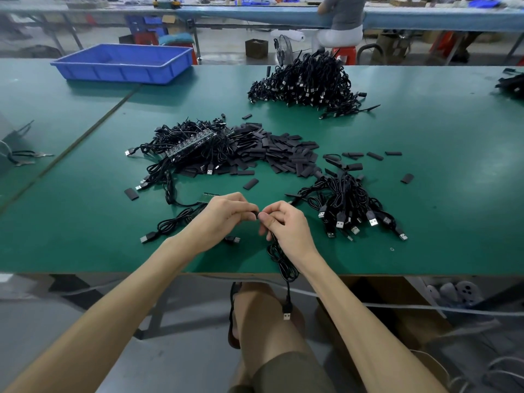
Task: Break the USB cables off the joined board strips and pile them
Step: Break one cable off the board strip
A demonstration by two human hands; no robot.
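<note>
Black cable (279, 259) hangs off the green table (425, 194); left hand (224, 219) and right hand (286, 228) pinch its small end together. No writing is legible.

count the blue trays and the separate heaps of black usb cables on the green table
blue tray: 1
cable heaps: 3, namely the far heap, the middle heap with board strips, and the near heap by the right hand
total: 4

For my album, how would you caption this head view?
Both hands snap a USB cable from its board strip.
</note>
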